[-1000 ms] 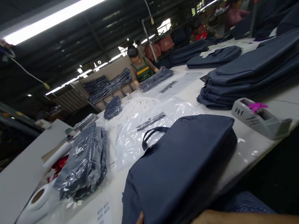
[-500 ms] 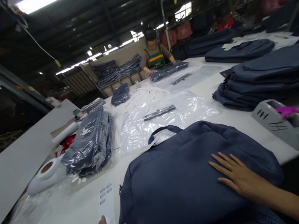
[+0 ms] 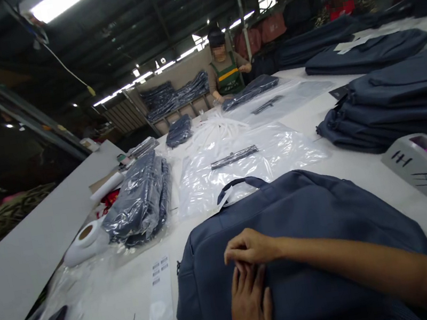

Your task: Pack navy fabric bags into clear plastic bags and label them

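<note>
Atop one navy bag [image 3: 289,202], left grip [image 3: 249,303] rests spread; right grip [image 3: 249,246] curls against it, pinch unclear.

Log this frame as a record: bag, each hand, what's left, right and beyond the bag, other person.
Bag: dark blue, lying on white table, handle pointing away
Left hand: palm down on bag, fingers extended
Right hand: curled, at the left hand's fingertips; whether it grips anything is unclear
Left of bag: label sheet, plastic-wrapped bags, white roll
Right of bag: grey tape dispenser, stacked blue bags
Beyond bag: clear plastic sheeting
Other person: co-worker in green apron, across the table
</note>
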Demonstrator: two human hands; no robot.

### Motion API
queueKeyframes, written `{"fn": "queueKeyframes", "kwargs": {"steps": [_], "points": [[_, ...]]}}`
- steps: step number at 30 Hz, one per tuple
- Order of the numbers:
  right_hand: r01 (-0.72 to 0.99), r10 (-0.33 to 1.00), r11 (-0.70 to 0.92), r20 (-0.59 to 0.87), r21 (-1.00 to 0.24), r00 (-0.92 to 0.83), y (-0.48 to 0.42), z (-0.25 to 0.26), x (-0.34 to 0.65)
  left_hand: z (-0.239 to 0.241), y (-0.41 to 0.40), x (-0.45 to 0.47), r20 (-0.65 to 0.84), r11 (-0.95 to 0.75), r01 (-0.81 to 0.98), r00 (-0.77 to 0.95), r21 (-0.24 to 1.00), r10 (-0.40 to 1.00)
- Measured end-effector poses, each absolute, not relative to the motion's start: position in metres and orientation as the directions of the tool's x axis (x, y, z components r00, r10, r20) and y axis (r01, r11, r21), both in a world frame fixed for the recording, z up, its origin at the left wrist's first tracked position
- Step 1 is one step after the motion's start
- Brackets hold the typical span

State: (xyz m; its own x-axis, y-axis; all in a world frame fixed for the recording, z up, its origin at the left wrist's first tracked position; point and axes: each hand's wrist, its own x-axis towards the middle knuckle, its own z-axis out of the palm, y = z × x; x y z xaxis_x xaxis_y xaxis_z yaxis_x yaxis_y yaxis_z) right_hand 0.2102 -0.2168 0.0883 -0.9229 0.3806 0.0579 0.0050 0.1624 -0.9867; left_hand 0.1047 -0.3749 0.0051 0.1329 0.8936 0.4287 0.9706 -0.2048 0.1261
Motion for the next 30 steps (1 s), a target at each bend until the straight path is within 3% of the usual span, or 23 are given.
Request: {"fn": "queueKeyframes", "kwargs": {"steps": [2,5,7,8,11,13,18,26,30], "points": [[0.016,0.454,-0.014,-0.021,-1.000,-0.891,-0.219,0.052,0.195,0.009,-0.374,0.100,0.392,-0.210,0.949,0.104,0.236,0.914],[-0.041,0.435,-0.014,0.031,-0.999,-0.900,-0.220,0.018,0.192,0.038,-0.360,0.084,0.215,-0.151,0.862,0.050,0.484,0.975],[-0.080,0.371,-0.016,0.068,-0.997,-0.926,-0.218,0.015,0.196,0.070,-0.338,0.066,0.083,0.010,0.829,-0.068,0.560,0.994],[-0.088,0.345,-0.018,0.077,-0.996,-0.935,-0.216,0.017,0.198,0.086,-0.324,0.055,0.064,0.109,0.854,-0.163,0.508,0.984],[-0.093,0.321,0.036,0.100,-0.995,-0.942,-0.213,0.026,0.206,0.118,-0.276,0.020,0.125,0.403,0.910,-0.413,0.097,0.902],[-0.095,0.324,0.140,0.136,-0.986,-0.936,-0.212,0.029,0.211,0.121,-0.248,0.000,0.064,0.453,0.891,-0.452,-0.004,0.890],[-0.052,0.321,0.370,0.180,-0.928,-0.930,-0.210,0.034,0.221,0.103,-0.195,-0.027,-0.140,0.437,0.899,-0.428,0.041,0.893],[0.028,0.333,0.575,0.203,-0.818,-0.921,-0.200,0.052,0.232,0.084,-0.130,0.012,-0.107,0.165,0.956,-0.143,0.243,0.984],[0.037,0.346,0.605,0.221,-0.796,-0.912,-0.199,0.052,0.233,0.076,-0.135,0.030,-0.170,0.068,0.935,-0.008,0.349,0.985]]}}
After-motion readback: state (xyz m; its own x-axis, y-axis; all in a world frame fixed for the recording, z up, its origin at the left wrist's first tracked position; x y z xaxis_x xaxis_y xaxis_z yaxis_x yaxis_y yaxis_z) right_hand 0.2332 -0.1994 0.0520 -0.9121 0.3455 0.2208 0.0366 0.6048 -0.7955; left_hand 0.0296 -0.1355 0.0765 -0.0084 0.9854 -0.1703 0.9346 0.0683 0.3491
